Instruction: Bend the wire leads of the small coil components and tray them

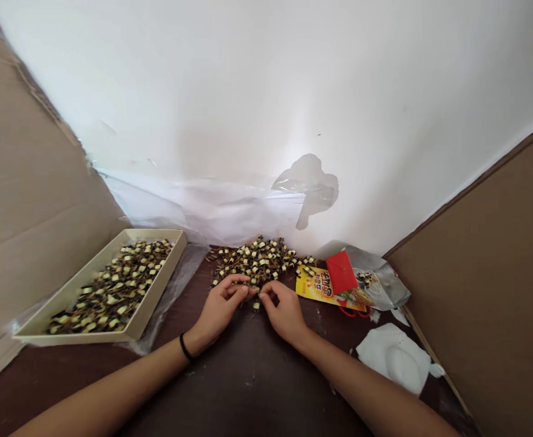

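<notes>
At the near edge of a heap of small dark pieces with pale yellow bands and thin brownish wires (261,258), my two hands meet. My left hand (223,306), with a black band on its wrist, has thumb and forefinger pinched together. Close by on the right, my right hand (285,309) is also closed in a pinch. Whatever lies between the fingertips is too small to make out. A single yellow-banded piece (256,306) shows just below the fingertips, between the hands.
On the left, a cream tray (157,297) holds many similar pieces. At right lie a yellow packet (309,285), a red packet (342,272), red-handled scissors (355,312), a silvery bag (387,285) and crumpled white paper (396,358). Cardboard walls (489,273) flank the dark table (230,394).
</notes>
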Available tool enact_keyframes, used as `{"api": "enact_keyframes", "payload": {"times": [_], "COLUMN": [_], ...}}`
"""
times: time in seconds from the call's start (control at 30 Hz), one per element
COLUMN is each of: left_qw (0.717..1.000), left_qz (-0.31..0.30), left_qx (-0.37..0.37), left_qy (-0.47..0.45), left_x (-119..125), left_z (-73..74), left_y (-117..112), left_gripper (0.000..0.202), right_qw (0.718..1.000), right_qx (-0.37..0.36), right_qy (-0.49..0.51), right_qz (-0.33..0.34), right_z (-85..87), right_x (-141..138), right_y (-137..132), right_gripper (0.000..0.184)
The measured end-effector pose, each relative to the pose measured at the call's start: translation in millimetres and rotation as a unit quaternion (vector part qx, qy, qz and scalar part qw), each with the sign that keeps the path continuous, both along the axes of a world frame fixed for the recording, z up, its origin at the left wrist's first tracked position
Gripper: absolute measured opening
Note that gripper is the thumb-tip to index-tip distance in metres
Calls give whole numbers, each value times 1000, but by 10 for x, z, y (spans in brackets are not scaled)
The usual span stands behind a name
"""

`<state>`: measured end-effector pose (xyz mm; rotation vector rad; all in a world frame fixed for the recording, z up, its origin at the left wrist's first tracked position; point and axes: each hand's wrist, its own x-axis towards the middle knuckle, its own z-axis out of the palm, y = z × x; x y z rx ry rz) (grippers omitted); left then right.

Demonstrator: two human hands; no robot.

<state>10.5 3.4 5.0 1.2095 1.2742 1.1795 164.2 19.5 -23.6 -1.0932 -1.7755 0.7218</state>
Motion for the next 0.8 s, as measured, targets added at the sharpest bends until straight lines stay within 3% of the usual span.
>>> {"api": "enact_keyframes", "payload": {"times": [0.2, 0.4, 0.6, 0.8], "left_qw": [994, 980, 988, 995], "left_qz": [-40, -41, -57, -65], "left_qx": [27, 90, 63, 68], "left_qy": [103, 175, 130, 26], "left_x": [-71, -129, -103, -46], "left_z": [-30, -65, -94, -106], "left_y": [22, 53, 29, 17], "left_gripper": [33, 28, 23, 13], "right_qw": [994, 992, 992, 989], "right_qx": [-77, -47, -32, -33], "right_qy": [-2, -46, -62, -85], "right_qz": [78, 111, 107, 114], "right_z": [32, 33, 34, 24], "right_x": [-18, -20, -3, 41], "right_y": [-12, -48, -57, -64], "right_gripper": [7, 12, 14, 30]}}
